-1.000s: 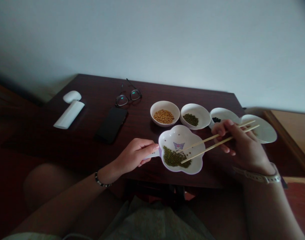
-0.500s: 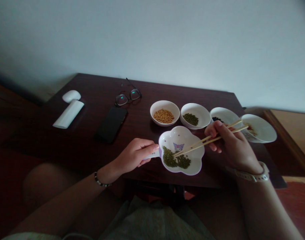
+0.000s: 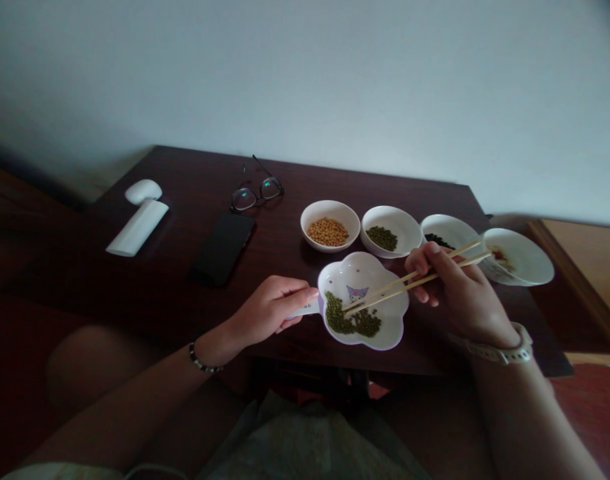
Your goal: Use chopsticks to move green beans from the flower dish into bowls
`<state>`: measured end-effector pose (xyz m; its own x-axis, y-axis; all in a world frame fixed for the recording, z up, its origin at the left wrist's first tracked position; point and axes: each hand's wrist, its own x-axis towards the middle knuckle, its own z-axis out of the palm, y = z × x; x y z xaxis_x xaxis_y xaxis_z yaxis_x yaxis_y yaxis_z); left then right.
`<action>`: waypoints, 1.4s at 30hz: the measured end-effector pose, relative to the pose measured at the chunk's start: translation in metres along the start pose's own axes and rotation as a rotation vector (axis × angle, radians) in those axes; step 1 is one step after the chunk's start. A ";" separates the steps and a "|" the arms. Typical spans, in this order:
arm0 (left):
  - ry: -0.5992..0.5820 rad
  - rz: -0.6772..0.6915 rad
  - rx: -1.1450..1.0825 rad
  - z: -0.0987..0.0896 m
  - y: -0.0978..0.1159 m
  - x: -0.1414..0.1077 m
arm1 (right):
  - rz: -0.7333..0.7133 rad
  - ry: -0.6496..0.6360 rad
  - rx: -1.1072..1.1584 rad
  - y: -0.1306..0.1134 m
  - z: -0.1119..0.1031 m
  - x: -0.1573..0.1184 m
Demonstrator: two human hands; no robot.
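Note:
My left hand (image 3: 275, 308) is closed on the short handle of a white flower-shaped dish (image 3: 389, 310) with a cartoon print. Green beans (image 3: 339, 317) lie in two touching heaps in the dish's lower left. In my right hand (image 3: 452, 290) is a pair of wooden chopsticks (image 3: 397, 287), their tips down among the beans. Behind the dish stand a white bowl of yellow beans (image 3: 327, 232), one of green beans (image 3: 382, 238), one with dark beans (image 3: 437, 240) partly hidden by my right hand, and one at the far right (image 3: 527, 257) with small reddish-brown contents.
A black phone (image 3: 225, 249) lies left of the bowls on the dark table (image 3: 195, 177), with eyeglasses (image 3: 257, 195) behind it. Farther left are a white oblong case (image 3: 137, 229) and a rounded white object (image 3: 143, 192). The wall rises behind the table.
My right hand and the chopsticks have shifted slightly to the left, the tips moving toward the left heap. My left hand and the dish look the same.

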<state>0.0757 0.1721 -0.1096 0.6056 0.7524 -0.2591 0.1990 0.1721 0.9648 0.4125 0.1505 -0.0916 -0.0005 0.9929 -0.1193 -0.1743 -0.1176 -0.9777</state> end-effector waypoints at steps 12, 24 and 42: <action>0.010 -0.011 0.039 -0.001 -0.001 0.000 | -0.053 0.044 0.030 0.003 -0.005 0.004; 0.008 -0.015 0.036 0.000 0.002 0.000 | 0.023 -0.023 -0.024 -0.001 0.000 0.002; 0.012 -0.026 0.016 0.000 -0.001 -0.001 | -0.044 0.071 0.009 -0.005 -0.001 0.004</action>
<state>0.0745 0.1713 -0.1098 0.5913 0.7552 -0.2830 0.2267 0.1812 0.9570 0.4142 0.1548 -0.0876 0.0768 0.9931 -0.0889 -0.1811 -0.0738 -0.9807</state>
